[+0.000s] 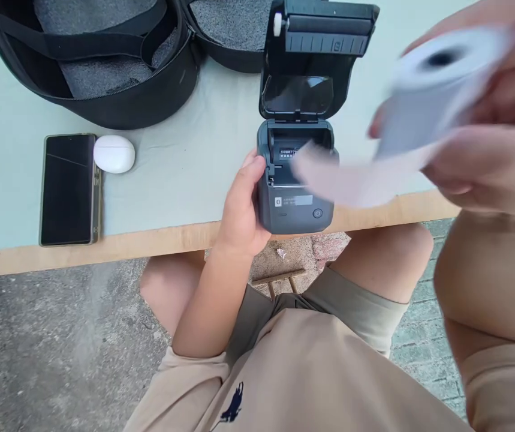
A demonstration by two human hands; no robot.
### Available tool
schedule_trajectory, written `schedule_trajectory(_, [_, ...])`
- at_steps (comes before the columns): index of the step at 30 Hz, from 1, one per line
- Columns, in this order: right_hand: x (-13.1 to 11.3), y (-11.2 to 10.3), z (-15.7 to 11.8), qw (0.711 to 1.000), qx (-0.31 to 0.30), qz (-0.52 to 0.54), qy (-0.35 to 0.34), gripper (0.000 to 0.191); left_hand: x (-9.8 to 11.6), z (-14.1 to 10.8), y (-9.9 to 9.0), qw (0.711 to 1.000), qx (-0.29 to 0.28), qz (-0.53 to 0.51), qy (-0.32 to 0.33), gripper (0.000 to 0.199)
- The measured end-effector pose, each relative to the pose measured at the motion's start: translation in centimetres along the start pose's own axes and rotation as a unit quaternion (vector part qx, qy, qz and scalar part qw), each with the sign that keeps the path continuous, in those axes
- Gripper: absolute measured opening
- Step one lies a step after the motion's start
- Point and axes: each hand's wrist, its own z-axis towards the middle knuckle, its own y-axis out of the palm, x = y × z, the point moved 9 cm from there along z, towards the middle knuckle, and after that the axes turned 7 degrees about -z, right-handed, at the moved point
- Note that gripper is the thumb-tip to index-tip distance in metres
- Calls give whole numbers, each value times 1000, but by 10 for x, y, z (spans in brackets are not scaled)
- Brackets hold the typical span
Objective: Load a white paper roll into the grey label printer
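A dark grey portable label printer (pixel 297 210) stands at the table's front edge with its lid (pixel 311 66) raised, so its inner bay shows. My left hand (pixel 241 210) is closed around the printer's left side. Up at the right, my right hand (pixel 486 132) grips a white paper roll (pixel 423 102), blurred by motion. From the roll a loose strip of paper curls left, its end in front of the printer's open bay. Part of the bay is hidden behind that strip.
A black phone (pixel 68 189) lies at the left of the table, with a white earbud case (pixel 114 154) touching its right edge. Behind them stands an open black zip case (pixel 126 102) with grey lining. The table's wooden edge (pixel 162 240) runs above my knees.
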Motion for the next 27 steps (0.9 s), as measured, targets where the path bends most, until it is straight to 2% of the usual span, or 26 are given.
schedule_trajectory(1, [12,-8,-4,995,22,94,9,40,0,0,0,1000,0,-3,-3,24])
schedule_trajectory(2, [25,-12,-7,991,25,131,14,43,-1,0,0,1000,-2,-8,-11,24])
schedule_trajectory(4, [50,-10,-11,984,23,176,31,51,-3,0,1,999,-13,-14,-26,26])
schedule_trajectory(8, [90,2,-17,965,63,239,91,41,0,1,1,999,-27,-11,-17,31])
schedule_trajectory(13, [91,0,-11,986,91,134,41,44,-1,1,3,999,-40,-19,-18,30])
schedule_trajectory(16, [77,-6,-1,995,86,-38,-39,41,-1,1,4,999,-34,-17,-22,28])
schedule_trajectory(18, [71,-9,6,979,92,-169,-74,43,-1,1,4,999,-27,-10,-24,28])
schedule_trajectory(21, [78,-13,17,957,106,-265,-48,49,0,0,5,999,-25,-11,-24,26])
schedule_trajectory(24, [81,-14,17,950,99,-295,-36,51,1,0,7,999,-37,-24,-25,24])
schedule_trajectory(25, [77,-16,14,949,97,-295,-50,54,1,-1,7,999,-39,-25,-26,23])
schedule_trajectory(27, [61,-32,2,940,139,-292,-113,55,1,-1,7,999,-39,-23,-24,23])
